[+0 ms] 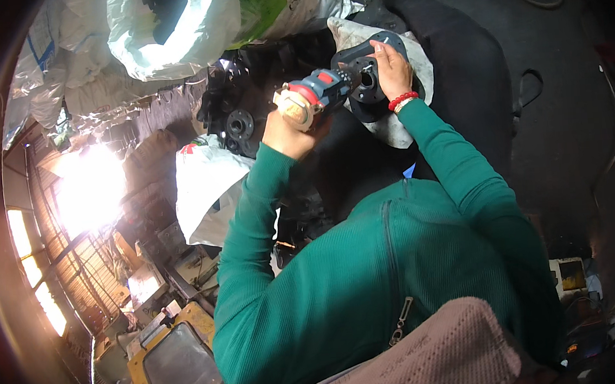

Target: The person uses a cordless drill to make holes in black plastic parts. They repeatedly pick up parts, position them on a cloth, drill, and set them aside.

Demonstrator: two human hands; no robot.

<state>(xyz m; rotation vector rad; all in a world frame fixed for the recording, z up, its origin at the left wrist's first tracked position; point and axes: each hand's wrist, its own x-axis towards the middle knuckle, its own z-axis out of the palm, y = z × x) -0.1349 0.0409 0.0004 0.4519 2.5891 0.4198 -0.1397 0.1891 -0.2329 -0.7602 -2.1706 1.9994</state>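
Observation:
My left hand (293,132) is wrapped round the grip of a blue and red cordless drill (327,80). The drill's chuck end points right and meets a black part with a round flange (370,96). My right hand (393,75) holds the part from its right side, with fingertips on its upper flat lobe. Under the part a stained white cloth (418,59) lies over my dark-clad legs. Whatever bit the drill carries is hidden at the part. Left of the drill, similar black flanged parts (239,125) lie in a dark pile.
Large white plastic sacks (177,55) stand at the far left. A white bag (208,192) sits left of my left forearm. A yellow-framed machine with a grey panel (180,365) is at lower left. A thin cable (614,135) runs across the dark floor at right.

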